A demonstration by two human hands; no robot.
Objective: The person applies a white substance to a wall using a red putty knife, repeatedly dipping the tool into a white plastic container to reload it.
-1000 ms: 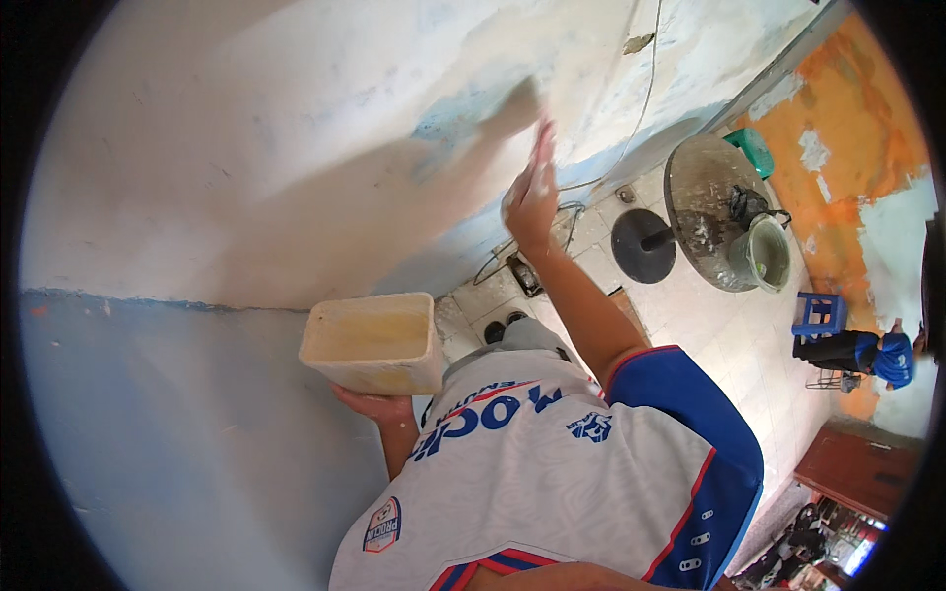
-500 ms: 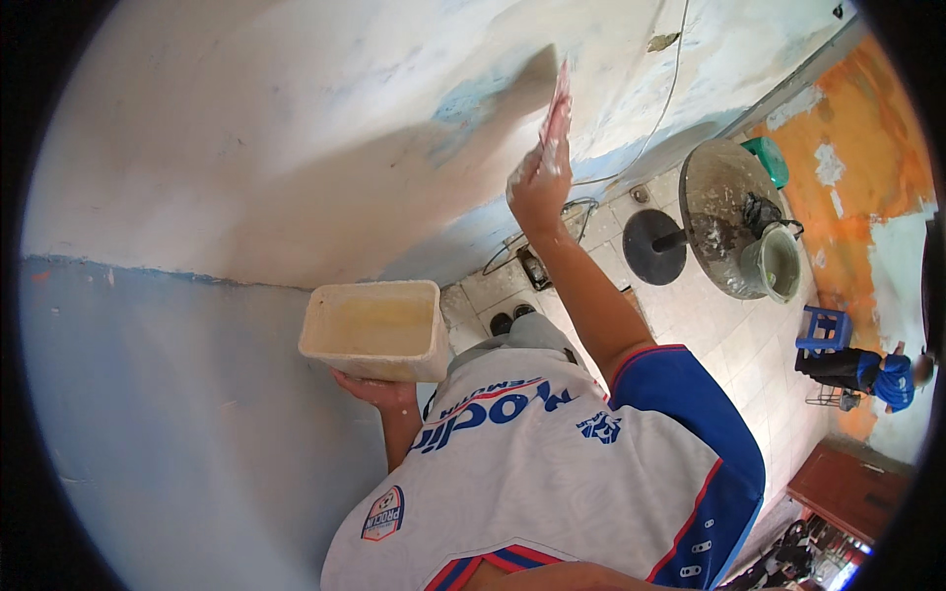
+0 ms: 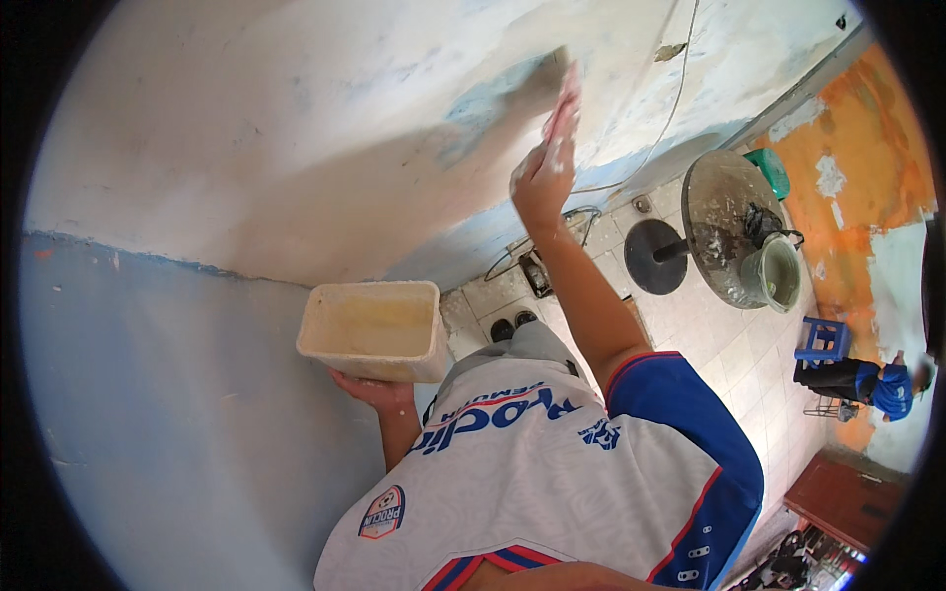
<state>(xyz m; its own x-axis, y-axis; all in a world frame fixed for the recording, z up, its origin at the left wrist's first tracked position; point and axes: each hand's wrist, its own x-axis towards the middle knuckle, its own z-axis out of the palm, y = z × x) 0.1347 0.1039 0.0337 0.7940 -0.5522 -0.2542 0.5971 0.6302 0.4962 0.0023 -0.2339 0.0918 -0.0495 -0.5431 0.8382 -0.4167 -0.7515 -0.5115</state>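
Note:
My left hand (image 3: 374, 389) supports a whitish rectangular tub (image 3: 369, 362) from beneath. Its open top faces up, and pale, yellowish-white residue coats the inside. Held out at the wall, my right hand (image 3: 544, 182) is closed around a thin, pinkish, blade-like tool (image 3: 563, 113) smeared with white paste. The tool is seen nearly edge-on, so its full shape is hidden. White paste also marks my fingers. The tool's far end is close to the patchy white and blue wall (image 3: 374, 128); I cannot tell whether it touches.
A cable (image 3: 675, 89) runs down the wall. On the tiled floor stand a round table (image 3: 705, 222) bearing a bucket (image 3: 778, 276) and a black bag, and a blue stool (image 3: 824, 339). Another person (image 3: 892, 386) is at the patchy orange wall (image 3: 867, 128). A brown cabinet (image 3: 847, 497) sits lower right.
My right hand and the tool have shifted very slightly right along the wall. The tub stays in my left hand, and the view has tilted a little.

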